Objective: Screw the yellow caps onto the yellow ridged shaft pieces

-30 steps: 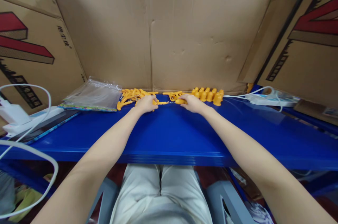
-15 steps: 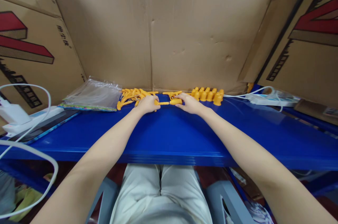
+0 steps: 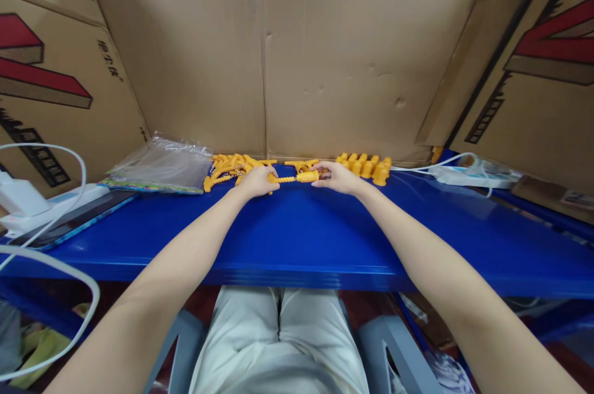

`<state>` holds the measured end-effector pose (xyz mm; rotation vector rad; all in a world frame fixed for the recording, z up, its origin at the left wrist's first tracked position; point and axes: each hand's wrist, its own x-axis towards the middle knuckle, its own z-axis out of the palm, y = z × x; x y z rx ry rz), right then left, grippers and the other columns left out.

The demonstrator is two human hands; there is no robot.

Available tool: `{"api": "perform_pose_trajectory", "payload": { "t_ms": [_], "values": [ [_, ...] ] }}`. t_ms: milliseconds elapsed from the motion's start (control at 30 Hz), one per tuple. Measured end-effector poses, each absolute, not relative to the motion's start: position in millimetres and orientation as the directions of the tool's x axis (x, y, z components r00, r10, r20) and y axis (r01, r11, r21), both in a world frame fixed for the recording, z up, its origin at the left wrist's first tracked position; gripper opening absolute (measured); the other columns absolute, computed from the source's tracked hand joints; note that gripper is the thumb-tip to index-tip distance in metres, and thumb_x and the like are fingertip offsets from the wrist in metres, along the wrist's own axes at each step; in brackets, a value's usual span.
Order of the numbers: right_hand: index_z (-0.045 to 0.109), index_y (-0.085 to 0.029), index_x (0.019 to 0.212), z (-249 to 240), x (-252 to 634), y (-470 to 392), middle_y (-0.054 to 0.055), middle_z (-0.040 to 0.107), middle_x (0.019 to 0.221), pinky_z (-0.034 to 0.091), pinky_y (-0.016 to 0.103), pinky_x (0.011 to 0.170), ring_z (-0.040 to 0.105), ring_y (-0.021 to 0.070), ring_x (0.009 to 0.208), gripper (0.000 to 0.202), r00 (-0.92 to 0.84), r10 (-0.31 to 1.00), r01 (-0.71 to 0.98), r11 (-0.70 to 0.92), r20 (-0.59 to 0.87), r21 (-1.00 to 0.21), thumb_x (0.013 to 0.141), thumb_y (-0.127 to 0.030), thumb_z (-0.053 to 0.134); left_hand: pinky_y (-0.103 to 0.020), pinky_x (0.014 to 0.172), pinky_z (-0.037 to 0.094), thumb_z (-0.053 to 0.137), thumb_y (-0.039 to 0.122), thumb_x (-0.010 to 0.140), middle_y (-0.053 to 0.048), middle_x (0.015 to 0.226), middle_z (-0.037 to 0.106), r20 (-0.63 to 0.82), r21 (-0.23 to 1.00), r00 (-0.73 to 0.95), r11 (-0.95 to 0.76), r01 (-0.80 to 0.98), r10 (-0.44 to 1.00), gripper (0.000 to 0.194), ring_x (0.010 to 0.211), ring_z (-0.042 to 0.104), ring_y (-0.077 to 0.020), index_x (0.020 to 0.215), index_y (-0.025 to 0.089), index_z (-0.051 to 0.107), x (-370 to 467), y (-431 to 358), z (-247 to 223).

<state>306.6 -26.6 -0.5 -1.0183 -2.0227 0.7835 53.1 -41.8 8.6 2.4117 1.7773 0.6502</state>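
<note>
The left hand [image 3: 257, 182] is closing around the left end of a ridged yellow rod [image 3: 284, 179], and the right hand [image 3: 338, 177] is pinching a yellow cap [image 3: 308, 176] at the rod's right end. Rod and cap are meeting between the two hands, lying level, at the far middle of the blue surface [image 3: 297, 233]; whether they are resting on it or being held just above it cannot be told. Both forearms are reaching straight out across the surface.

Just behind the left hand, a loose pile of yellow rods [image 3: 228, 167] is lying against the foot of the cardboard wall [image 3: 278, 60]. Just behind the right hand, a group of yellow caps [image 3: 366, 166] is standing upright in close rows, touching one another. A few more yellow pieces [image 3: 301, 164] are lying between pile and group, right behind the held rod.

Left of the pile, a clear plastic bag [image 3: 160, 165] is lying flat. Further left, a white charger [image 3: 18, 196] with its white cable [image 3: 69, 159] is sitting on a dark flat device [image 3: 88, 214] at the surface's edge. At far right, a white power strip [image 3: 468, 174] is lying near a printed carton [image 3: 538, 78]. Another printed carton [image 3: 51, 85] is standing at the left.
</note>
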Motion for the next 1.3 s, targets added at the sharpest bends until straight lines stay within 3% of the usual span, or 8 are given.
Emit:
{"api": "perform_pose_trajectory", "payload": {
  "t_ms": [200,367,567,700,833,1033,1167,1300],
  "values": [
    [0.064,-0.015,0.09,9.2,305.6,-37.2,0.006,0.071,0.077,0.059,0.032,0.075,0.07,0.0155,0.067,0.019,-0.458,0.871,0.414,0.388,0.18,-0.824,0.083,-0.032,0.07,-0.03,0.075,0.047,0.062,0.028,0.069,-0.003,0.081,0.072,0.319,0.257,0.271,-0.358,0.897,0.908,0.03,0.078,0.066,-0.0213,0.098,0.02,0.069,51.5,-40.0,7.6],
    [0.055,-0.016,0.084,11.3,298.4,-43.3,0.005,0.066,0.06,0.056,0.025,0.054,0.063,0.0136,0.047,0.034,-0.391,0.917,0.348,0.231,0.084,-0.909,0.094,-0.048,0.051,-0.03,0.071,0.046,0.061,0.03,0.07,-0.004,0.079,0.071,0.323,0.251,0.271,-0.358,0.899,0.907,0.032,0.08,0.066,-0.0228,0.1,0.019,0.069,52.2,-40.7,8.2],
    [0.052,-0.017,0.095,19.6,298.7,-52.3,0.003,0.07,0.067,0.053,0.022,0.055,0.065,0.0117,0.052,0.02,-0.387,0.919,0.355,0.226,0.078,-0.907,0.093,-0.036,0.058,-0.029,0.068,0.045,0.061,0.031,0.07,-0.004,0.082,0.072,0.326,0.254,0.243,-0.333,0.908,0.913,0.031,0.08,0.067,-0.0222,0.098,0.02,0.068,53.4,-42.3,9.3],
    [0.047,-0.018,0.099,20.9,302.8,-52.5,0.001,0.071,0.07,0.055,0.024,0.06,0.065,0.0114,0.054,0.037,-0.412,0.905,0.313,0.251,0.107,-0.916,0.078,-0.023,0.076,-0.028,0.065,0.043,0.061,0.031,0.07,-0.003,0.08,0.071,0.334,0.259,0.244,-0.337,0.905,0.911,0.028,0.079,0.066,-0.0215,0.096,0.021,0.068,52.2,-41.5,9.7],
    [0.052,-0.018,0.088,19.5,302.8,-51.0,0.005,0.072,0.071,0.055,0.027,0.062,0.064,0.0117,0.052,0.03,-0.442,0.89,0.321,0.274,0.112,-0.907,0.082,-0.04,0.071,-0.027,0.062,0.042,0.06,0.03,0.07,-0.001,0.073,0.069,0.329,0.268,0.286,-0.38,0.885,0.9,0.027,0.071,0.064,-0.0183,0.095,0.021,0.067,51.4,-40.8,8.8],
    [0.059,-0.018,0.078,18.6,299.1,-52.7,0.006,0.069,0.063,0.056,0.032,0.059,0.061,0.0144,0.048,0.047,-0.42,0.907,0.386,0.216,0.037,-0.897,0.087,-0.064,0.052,-0.026,0.063,0.041,0.06,0.031,0.069,0.0,0.073,0.067,0.334,0.251,0.319,-0.41,0.877,0.887,0.028,0.071,0.063,-0.0178,0.095,0.021,0.066,53.2,-41.7,7.8],
    [0.059,-0.015,0.077,17.8,299.1,-51.8,0.01,0.069,0.064,0.051,0.024,0.048,0.06,0.0125,0.044,0.054,-0.374,0.927,0.422,0.155,-0.016,-0.893,0.091,-0.064,0.043,-0.027,0.065,0.042,0.06,0.032,0.069,-0.001,0.075,0.068,0.343,0.252,0.285,-0.38,0.89,0.895,0.028,0.072,0.063,-0.0188,0.095,0.021,0.067,55.0,-44.1,10.1],
    [0.059,-0.016,0.1,16.5,302.2,-50.0,0.007,0.075,0.082,0.05,0.019,0.049,0.067,0.0116,0.055,0.038,-0.393,0.919,0.386,0.19,0.026,-0.903,0.08,-0.045,0.072,-0.028,0.067,0.043,0.06,0.032,0.07,-0.001,0.075,0.068,0.341,0.235,0.26,-0.35,0.907,0.903,0.029,0.074,0.063,-0.02,0.096,0.021,0.067,56.3,-46.9,12.7]
  ]
}}
